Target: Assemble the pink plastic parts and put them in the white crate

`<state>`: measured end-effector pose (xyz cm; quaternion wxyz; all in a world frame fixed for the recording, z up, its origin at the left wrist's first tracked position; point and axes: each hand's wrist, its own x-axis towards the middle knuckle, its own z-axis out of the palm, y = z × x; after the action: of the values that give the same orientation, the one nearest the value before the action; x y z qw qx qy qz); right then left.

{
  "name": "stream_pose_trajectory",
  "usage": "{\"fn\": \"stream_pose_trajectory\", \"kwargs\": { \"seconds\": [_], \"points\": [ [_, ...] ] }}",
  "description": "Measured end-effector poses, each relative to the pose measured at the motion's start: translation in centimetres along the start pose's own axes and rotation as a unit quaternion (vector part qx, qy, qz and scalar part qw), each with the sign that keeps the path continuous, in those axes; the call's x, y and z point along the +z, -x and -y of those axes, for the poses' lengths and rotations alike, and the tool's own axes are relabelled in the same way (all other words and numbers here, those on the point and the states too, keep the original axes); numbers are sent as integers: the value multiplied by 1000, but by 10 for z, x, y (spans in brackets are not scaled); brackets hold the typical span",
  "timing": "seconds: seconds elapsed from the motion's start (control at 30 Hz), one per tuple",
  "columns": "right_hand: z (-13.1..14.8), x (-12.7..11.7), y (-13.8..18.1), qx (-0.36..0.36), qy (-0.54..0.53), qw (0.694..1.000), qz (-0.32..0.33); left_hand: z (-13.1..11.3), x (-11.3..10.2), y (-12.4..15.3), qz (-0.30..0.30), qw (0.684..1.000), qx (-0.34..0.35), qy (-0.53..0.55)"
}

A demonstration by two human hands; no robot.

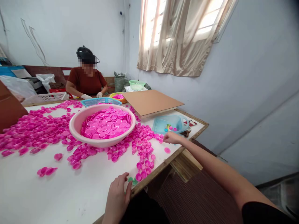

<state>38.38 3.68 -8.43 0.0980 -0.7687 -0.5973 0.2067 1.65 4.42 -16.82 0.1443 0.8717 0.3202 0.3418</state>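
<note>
My left hand (118,194) is at the table's front edge, fingers loosely bent and thumb apart, with nothing seen in it. Just past its fingertips lie small green plastic pieces (133,181). Further right and back, my right hand (172,137) is closed with its fingers bent down, beside small pink plastic cups (157,136) and the front of a light blue plastic basket (161,124). Whatever it pinches, if anything, is hidden. A flat pink disc (167,150) lies on the table below it. Pink cups (143,168) stand clustered between my hands.
A pale pink basin (74,127) full of pink discs stands mid-table, with heaped pink cups (46,130) around it. A cardboard sheet (151,101) lies behind the blue basket. Across the table, a co-worker (87,81) in white gloves sits behind a blue basket (100,100).
</note>
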Motion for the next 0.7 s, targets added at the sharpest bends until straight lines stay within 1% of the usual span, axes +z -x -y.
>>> {"fn": "stream_pose_trajectory", "kwargs": {
  "seconds": [0.07,0.17,0.23,0.3,0.37,0.43,0.5,0.53,0.57,0.63,0.7],
  "points": [
    [-20,14,13,25,7,1000,1,-2,1,-1,5,1000,17,-9],
    [-32,39,23,44,11,998,-37,0,2,0,16,999,27,-14],
    [-30,47,25,45,6,997,-69,3,2,1,23,1000,17,-8],
    [-18,50,26,40,-2,995,-91,3,2,2,30,1000,1,9],
    [7,53,29,16,-35,995,-93,-2,1,1,28,998,-28,50],
    [45,60,37,-46,-116,990,-62,-16,-3,-2,29,987,-88,128],
    [91,70,49,-140,-210,968,5,-33,-9,-8,43,961,-153,226],
    [113,76,55,-176,-235,956,27,-40,-12,-11,51,946,-175,269],
    [134,80,60,-203,-247,947,34,-46,-16,-14,54,934,-187,301],
    [169,85,63,-232,-261,936,45,-47,-27,-17,42,922,-196,332],
    [193,87,55,-246,-281,922,103,-35,-39,-16,18,920,-213,329]
  ]
}}
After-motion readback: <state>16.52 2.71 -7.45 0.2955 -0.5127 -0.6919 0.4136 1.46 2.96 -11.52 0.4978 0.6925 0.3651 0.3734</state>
